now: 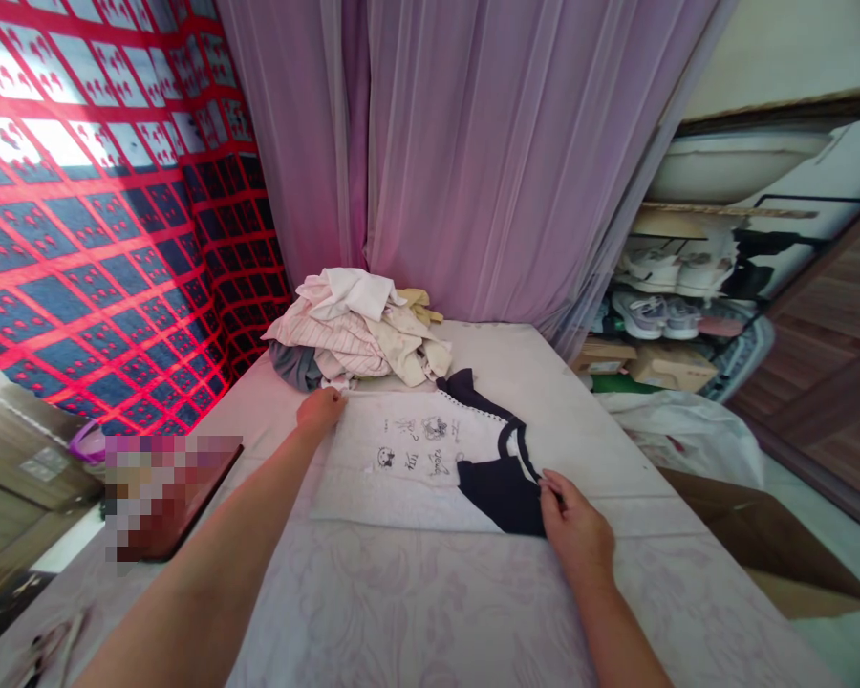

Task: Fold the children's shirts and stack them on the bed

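A white T-shirt point(401, 487) with black sleeves, a black collar and small black drawings lies spread flat on the cloth-covered table point(430, 612). Its collar points to the right and its hem to the left. My left hand point(321, 411) pinches the far corner of the hem. At the other end, my right hand point(577, 526) grips the shirt near the collar and the near black sleeve. Just behind the shirt sits a heap of crumpled clothes point(358, 330) in pink stripes, white, cream and grey.
A dark red flat object point(201, 502), partly pixelated, lies at the table's left side. Purple curtains point(508, 172) hang behind the table. On the right stand a rack with shoes point(649, 315) and an open cardboard box point(766, 535). A red-and-dark checked cloth point(115, 239) hangs at left.
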Available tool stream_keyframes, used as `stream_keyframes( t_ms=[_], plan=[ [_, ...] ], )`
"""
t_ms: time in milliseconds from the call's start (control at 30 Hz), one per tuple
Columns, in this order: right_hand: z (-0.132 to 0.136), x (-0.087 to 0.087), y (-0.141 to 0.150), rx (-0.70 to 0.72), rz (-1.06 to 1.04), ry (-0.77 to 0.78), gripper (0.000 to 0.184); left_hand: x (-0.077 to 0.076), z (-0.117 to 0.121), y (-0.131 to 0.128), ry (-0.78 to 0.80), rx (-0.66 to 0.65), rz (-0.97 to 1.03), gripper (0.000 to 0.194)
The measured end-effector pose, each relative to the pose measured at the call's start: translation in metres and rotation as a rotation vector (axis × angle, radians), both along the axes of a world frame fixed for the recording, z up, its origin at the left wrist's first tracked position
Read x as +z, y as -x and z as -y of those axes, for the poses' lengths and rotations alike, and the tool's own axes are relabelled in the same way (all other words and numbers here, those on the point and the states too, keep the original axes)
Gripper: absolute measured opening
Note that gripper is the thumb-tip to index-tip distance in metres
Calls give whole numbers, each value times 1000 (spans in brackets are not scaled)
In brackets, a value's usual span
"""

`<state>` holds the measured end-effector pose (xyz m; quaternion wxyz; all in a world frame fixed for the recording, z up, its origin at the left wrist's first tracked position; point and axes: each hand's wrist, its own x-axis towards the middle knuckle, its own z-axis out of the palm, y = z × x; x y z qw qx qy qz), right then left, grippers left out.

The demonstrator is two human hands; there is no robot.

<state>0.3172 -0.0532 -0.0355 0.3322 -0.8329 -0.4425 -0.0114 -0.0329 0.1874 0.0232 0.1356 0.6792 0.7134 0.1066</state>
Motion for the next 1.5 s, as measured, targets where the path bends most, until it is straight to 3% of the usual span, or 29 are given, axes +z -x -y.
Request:
stream_keyframes(
  t_ms=[233, 400, 500, 600, 900, 1100, 1233, 1333, 1500],
  plan=[
    [0, 2, 1, -11, -4, 10, 35, -10, 11, 11, -35, -82, 98, 30],
    [1, 0, -4, 29, -7, -25, 38, -11, 58, 37, -18, -192, 178, 35],
    [1, 7, 2, 11, 37, -3, 37, -5, 86, 49, 84, -326, 166, 38],
    [2, 17, 11, 13, 67, 86, 35, -1, 99, 51, 115, -411, 120, 31],
    [4, 42, 15, 137, 77, 341, 26, 2, 107, 38, 73, -413, -49, 10],
    [-12, 62, 9, 172, 45, 500, 26, 7, 108, 35, 144, -383, 25, 36],
    [-23, 67, 5, 198, 74, 480, 13, 10, 105, 34, 181, -418, 38, 36],
    [-26, 68, 0, 230, 72, 407, 12, 11, 104, 35, 120, -442, 84, 34],
    [-33, 59, -7, 236, 43, 290, 17, 8, 102, 33, 27, -337, 46, 35]
  ],
)
